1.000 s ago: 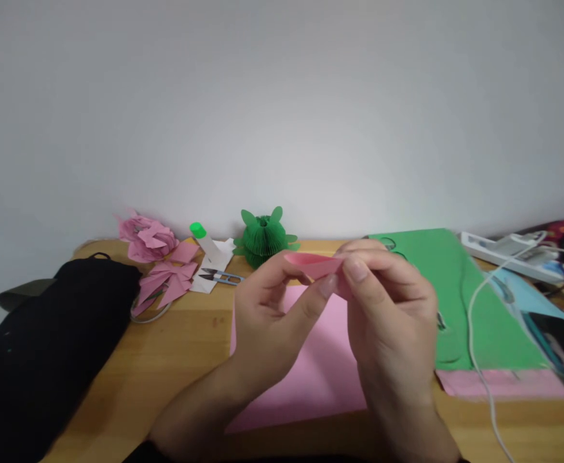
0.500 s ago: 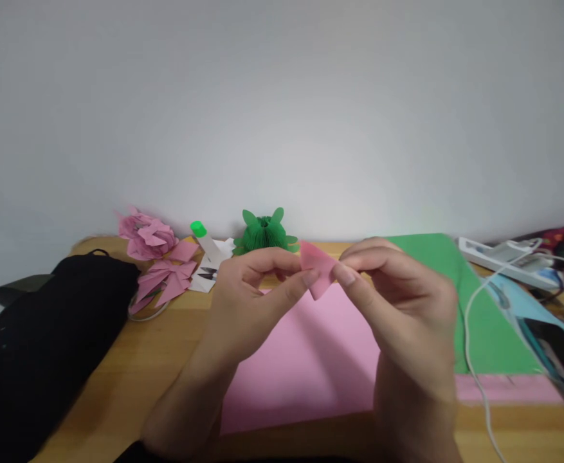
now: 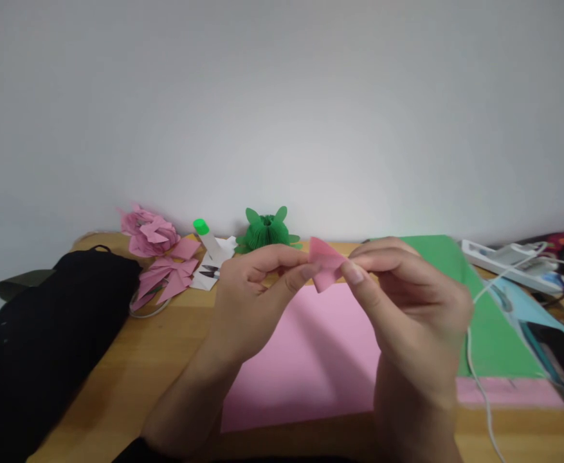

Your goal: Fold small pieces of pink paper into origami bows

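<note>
Between my two hands, a small piece of folded pink paper (image 3: 326,262) is held up above the table. My left hand (image 3: 257,302) pinches its left edge between thumb and forefinger. On the other side, my right hand (image 3: 407,315) grips the right edge with thumb and fingertips. Below them lies a large pink sheet of paper (image 3: 305,366), shaded by the hands. Behind the left hand stands a green pleated paper figure (image 3: 267,233) with ear-like and foot-like pieces.
At the back left are a crumpled pink paper flower (image 3: 150,233), folded pink pieces (image 3: 170,276), a green-capped glue stick (image 3: 207,238) and scissors tips (image 3: 209,271). A black bag (image 3: 54,347) lies left. Right are green sheets (image 3: 496,341), a white cable (image 3: 477,376), a power strip (image 3: 510,265) and a phone (image 3: 559,350).
Both hands have shifted slightly right with the folded pink paper, which is turned a little. The whole view has also moved slightly.
</note>
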### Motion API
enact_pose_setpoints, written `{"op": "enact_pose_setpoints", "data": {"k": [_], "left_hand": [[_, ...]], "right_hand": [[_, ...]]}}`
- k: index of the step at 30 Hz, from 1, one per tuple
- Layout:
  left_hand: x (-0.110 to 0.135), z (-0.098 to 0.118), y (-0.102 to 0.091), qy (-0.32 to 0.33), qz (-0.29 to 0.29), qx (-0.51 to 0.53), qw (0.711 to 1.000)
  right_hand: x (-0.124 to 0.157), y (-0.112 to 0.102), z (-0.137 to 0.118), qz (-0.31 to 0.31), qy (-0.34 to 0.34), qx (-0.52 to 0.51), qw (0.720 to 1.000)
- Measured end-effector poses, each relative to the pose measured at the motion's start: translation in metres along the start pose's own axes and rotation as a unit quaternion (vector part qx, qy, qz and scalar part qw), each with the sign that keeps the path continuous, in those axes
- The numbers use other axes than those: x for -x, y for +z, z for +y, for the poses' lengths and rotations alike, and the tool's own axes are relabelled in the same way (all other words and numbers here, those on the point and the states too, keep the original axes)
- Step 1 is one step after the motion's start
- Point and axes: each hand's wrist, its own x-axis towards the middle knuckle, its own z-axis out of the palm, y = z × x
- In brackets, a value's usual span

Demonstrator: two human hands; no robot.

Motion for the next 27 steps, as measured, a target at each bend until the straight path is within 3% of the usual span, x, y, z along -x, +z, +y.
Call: {"op": "enact_pose_setpoints", "data": {"k": [7,13,22,27], "left_hand": [[0.002,-0.004,0.004,-0.01,0.038,0.088,0.995],[0.006,-0.004,0.005,0.048,0.075,0.051,0.995],[0.004,0.001,0.011,0.016,-0.005,0.093,0.996],[0.007,0.004,0.013,0.033,0.0,0.09,0.995]], "right_hand": [[0.002,0.0,0.0,0.02,0.002,-0.008,1.0],[0.001,0.002,-0.001,0.03,-0.024,-0.005,0.999],[0.001,0.002,-0.002,0.029,-0.058,-0.025,0.998],[0.002,0.003,-0.002,0.028,-0.053,-0.042,0.997]]}}
